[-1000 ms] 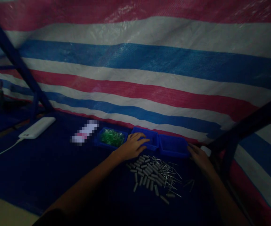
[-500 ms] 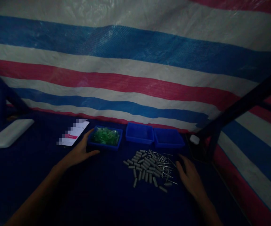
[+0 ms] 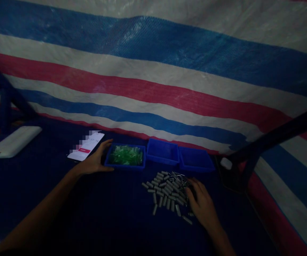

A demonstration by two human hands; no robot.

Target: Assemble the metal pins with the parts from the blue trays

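My left hand (image 3: 96, 161) rests against the left side of a small blue tray (image 3: 110, 164) filled with green pieces (image 3: 126, 155), thumb along its front edge and fingers at its left wall. My right hand (image 3: 201, 203) lies on the right part of a heap of small grey cylinders (image 3: 164, 193) and thin metal pins (image 3: 178, 176), fingers curled down into the pins. What the fingertips hold, if anything, is hidden. Two more blue trays (image 3: 163, 152) (image 3: 196, 160) stand in a row to the right of the green one.
A phone (image 3: 86, 145) with a lit screen lies just left of my left hand. A white power bank (image 3: 11, 142) lies at the far left. Dark blue cloth covers the table; a striped tarp rises behind. A dark metal strut (image 3: 273, 137) and a small white object (image 3: 226, 163) are at right.
My left hand moved from the middle tray to the left side of the green tray. My right hand came from the right tray's corner down and left onto the pins.
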